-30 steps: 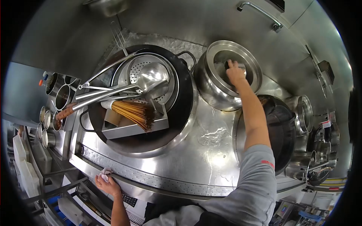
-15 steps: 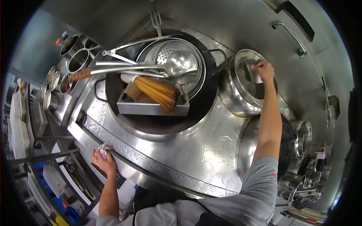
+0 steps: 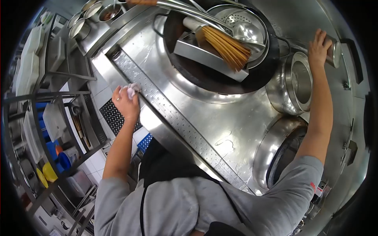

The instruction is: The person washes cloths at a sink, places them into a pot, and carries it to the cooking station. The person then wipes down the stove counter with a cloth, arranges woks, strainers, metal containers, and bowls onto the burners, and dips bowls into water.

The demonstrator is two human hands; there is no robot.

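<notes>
At the front edge of the steel counter (image 3: 212, 122), my left hand (image 3: 126, 104) is closed round a crumpled whitish cloth (image 3: 133, 89). My right hand (image 3: 318, 49) is stretched out to the far right, gripping a shiny metal container (image 3: 334, 52) beside the back wall. Just below that hand stands a steel pot (image 3: 281, 88) with a round opening. A large dark wok (image 3: 189, 72) in the middle bears a bamboo brush (image 3: 226, 45), a metal ladle (image 3: 249, 31), a perforated strainer (image 3: 236, 16) and a rectangular metal tray (image 3: 208, 59).
A round steel ring with a dark inside (image 3: 271, 153) is set in the counter near my right arm. Several small pots (image 3: 80, 29) stand at the upper left. On the left is a shelf rack (image 3: 51, 94). A perforated drain strip (image 3: 169, 106) runs along the counter's front.
My right hand has moved from the steel pot's opening toward the back wall, bringing the metal container out. The view has turned and shifted. My left hand still holds the cloth at the edge.
</notes>
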